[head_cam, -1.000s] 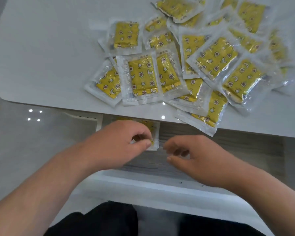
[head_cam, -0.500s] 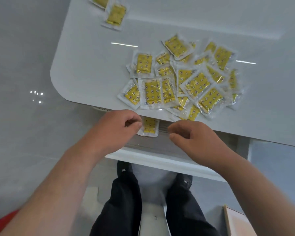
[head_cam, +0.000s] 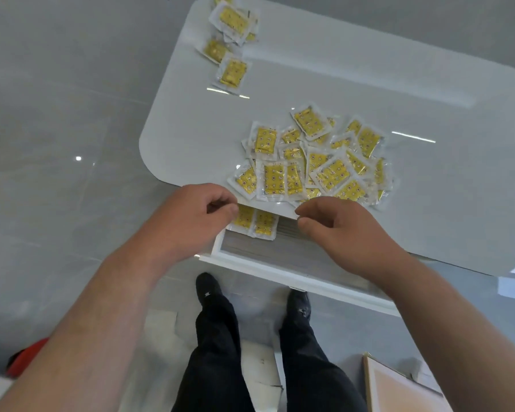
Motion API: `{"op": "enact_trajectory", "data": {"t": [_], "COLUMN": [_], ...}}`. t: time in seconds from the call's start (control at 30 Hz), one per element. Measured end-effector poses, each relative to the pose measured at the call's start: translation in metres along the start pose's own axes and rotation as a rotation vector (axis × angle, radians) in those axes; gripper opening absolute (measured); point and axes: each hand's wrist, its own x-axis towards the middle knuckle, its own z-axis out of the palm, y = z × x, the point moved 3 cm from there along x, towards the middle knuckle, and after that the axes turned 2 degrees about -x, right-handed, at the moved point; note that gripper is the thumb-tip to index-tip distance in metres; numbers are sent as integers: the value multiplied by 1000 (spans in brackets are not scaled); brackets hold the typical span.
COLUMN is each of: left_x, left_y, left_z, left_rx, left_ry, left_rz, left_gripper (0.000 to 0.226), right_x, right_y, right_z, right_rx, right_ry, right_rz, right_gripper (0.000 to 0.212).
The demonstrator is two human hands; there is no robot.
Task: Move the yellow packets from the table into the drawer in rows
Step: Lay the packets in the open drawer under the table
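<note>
Two yellow packets [head_cam: 254,220] lie flat, side by side and touching, in the far-left corner of the open drawer [head_cam: 280,267]; the rest of the drawer floor that I can see is bare. I find the bulk of the stock in an overlapping pile [head_cam: 318,162] on the desk [head_cam: 369,69], at its near edge just above the drawer opening, with a smaller cluster [head_cam: 231,40] well apart at the far-left corner. On my feed the left hand [head_cam: 191,221] is curled over the drawer's left end, thumb tip against the left edge of the leftmost packet; I cannot tell whether it pinches that edge or only touches it. The right hand [head_cam: 345,233] hangs over the middle of the drawer, just under the desk's near edge, fingers curled in with thumb close to forefinger and nothing visible between them. My judgement is that the first row is only begun, and the step in hand is squaring the two laid packets. I expect the next move to need a packet from the near side of the pile, laid just right of the second without disturbing either.
</note>
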Motion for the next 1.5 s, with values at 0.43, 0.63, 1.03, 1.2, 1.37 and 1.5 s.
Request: {"op": "enact_trajectory", "data": {"t": [0.43, 0.63, 1.03, 1.2, 1.37, 1.5], "left_x": [-11, 0, 71, 135, 214, 268], "left_y": [-24, -54, -46, -38, -32, -13], "left_z": [-127, -182, -270, -301, -330, -352], "left_rx": [-59, -65, 16, 50, 81, 106], "left_ry": [81, 73, 59, -22, -128, -167], "left_rz": [30, 47, 83, 107, 110, 130], "left_gripper": [10, 11, 16, 15, 19, 19], "right_x": [22, 46, 129, 191, 255, 293], "right_y": [-95, -134, -197, -222, -238, -253], "right_z": [37, 63, 66, 63, 52, 37], "right_rx": [11, 76, 101, 129, 137, 143], "right_ry": [55, 118, 182, 213, 236, 259], "right_rz": [-11, 16, 21, 34, 93, 151], "right_gripper": [14, 14, 17, 14, 20, 20]}}
